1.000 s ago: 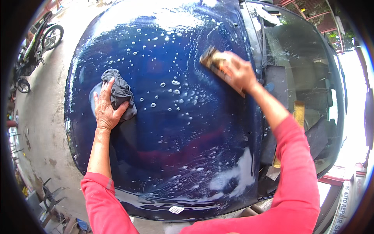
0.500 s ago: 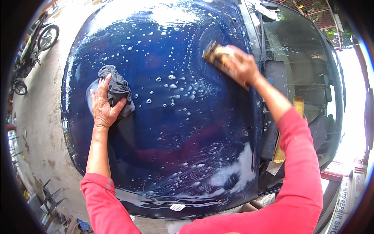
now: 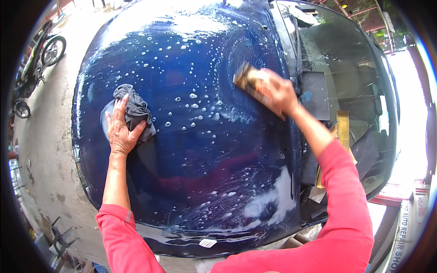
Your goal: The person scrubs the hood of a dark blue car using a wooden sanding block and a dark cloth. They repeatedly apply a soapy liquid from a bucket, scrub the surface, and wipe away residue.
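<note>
A wet dark blue car hood [image 3: 200, 150] with white suds and droplets spreads out in front of me. On its left part my left hand [image 3: 123, 134] presses a bunched dark grey cloth [image 3: 136, 107], thumb and fingers laid around it. My right hand [image 3: 282, 93], slightly blurred, grips a long sanding block [image 3: 250, 82] with a brownish edge. The block lies slantwise against the hood near the windshield side. Rings of suds [image 3: 236, 50] show on the paint beyond it. What covers the block's underside is hidden.
Dark sheets of sandpaper [image 3: 315, 93] and a yellow strip [image 3: 342, 129] lie by the windshield [image 3: 350, 68]. A white vent-like sticker [image 3: 207, 243] is on the hood's near edge. A motorcycle [image 3: 38, 68] stands on the concrete floor [image 3: 45, 150] at left; metal stands [image 3: 61, 241] are at lower left.
My right hand has slid the sanding block a little nearer to me over the hood. The left hand stays on the cloth. The whole view has shifted slightly.
</note>
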### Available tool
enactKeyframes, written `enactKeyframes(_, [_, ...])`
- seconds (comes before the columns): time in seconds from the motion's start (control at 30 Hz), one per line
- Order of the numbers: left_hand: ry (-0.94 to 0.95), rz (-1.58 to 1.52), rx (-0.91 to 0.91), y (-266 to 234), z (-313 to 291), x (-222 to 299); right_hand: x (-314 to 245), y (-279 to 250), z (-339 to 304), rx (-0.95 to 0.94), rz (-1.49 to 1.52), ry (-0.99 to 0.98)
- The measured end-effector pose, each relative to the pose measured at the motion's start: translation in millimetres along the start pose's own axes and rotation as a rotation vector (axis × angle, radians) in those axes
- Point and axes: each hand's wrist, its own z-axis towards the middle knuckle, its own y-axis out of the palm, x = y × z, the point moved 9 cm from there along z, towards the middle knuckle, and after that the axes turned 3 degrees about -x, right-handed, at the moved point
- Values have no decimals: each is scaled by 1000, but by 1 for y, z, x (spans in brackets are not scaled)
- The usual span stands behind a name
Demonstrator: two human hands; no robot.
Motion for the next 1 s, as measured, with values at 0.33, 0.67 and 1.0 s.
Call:
enactKeyframes(0.33, [-2,-2,-20,4,0,2,-34,5,-58,300,192,445])
enactKeyframes(0.67, [32,4,7,7,-3,-7,101,-20,73,285,-161,406])
enactKeyframes(1.0, [11,-22,-1,0,3,8,-1,-24,-85,243,-87,183])
